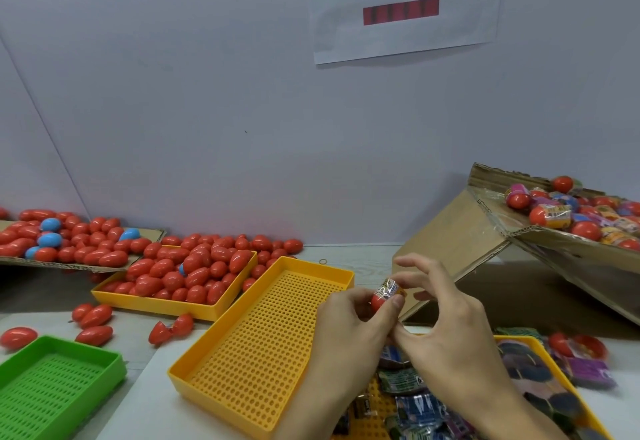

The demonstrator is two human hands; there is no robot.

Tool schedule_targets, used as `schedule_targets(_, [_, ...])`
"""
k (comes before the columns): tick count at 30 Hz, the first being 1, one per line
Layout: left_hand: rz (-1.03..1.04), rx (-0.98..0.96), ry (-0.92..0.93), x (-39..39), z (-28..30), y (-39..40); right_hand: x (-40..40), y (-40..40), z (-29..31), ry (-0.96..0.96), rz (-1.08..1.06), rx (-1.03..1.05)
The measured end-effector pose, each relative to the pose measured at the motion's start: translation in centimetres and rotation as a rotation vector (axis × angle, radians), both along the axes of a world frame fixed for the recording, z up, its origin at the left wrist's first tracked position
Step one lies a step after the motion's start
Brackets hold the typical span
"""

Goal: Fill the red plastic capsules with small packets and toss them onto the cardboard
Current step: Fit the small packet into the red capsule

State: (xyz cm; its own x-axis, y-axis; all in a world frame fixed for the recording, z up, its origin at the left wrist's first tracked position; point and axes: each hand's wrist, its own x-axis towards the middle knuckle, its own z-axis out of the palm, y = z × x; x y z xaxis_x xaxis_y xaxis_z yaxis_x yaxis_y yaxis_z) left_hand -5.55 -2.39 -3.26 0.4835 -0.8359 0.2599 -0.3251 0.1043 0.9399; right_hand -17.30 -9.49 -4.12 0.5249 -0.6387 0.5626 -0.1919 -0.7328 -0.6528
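Head view: left hand (349, 321) pinches red capsule (379, 302); right hand (446, 332) pinches the packet (389, 287) atop it, over yellow tray (263, 335).

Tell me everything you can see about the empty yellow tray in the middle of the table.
The yellow tray is a shallow rectangular tray that looks like moulded plastic, with low straight walls and a floor perforated by a regular grid of small holes. Nothing lies in it. It sits flat but turned diagonally, its far corner pointing toward the cardboard box. Its far left side lies against the capsule-filled tray. The left hand hides part of its right edge.
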Motion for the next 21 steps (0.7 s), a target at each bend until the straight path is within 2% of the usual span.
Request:
schedule_targets(7, [-0.011,0.022,0.106,0.03,0.21,0.03,0.07,-0.01,-0.16,0.014,0.006,0.003])
schedule_targets(21, [0.064,0.036,0.05,0.03,0.18,-0.04,0.34,0.37,0.03,-0.002,0.021,0.018])
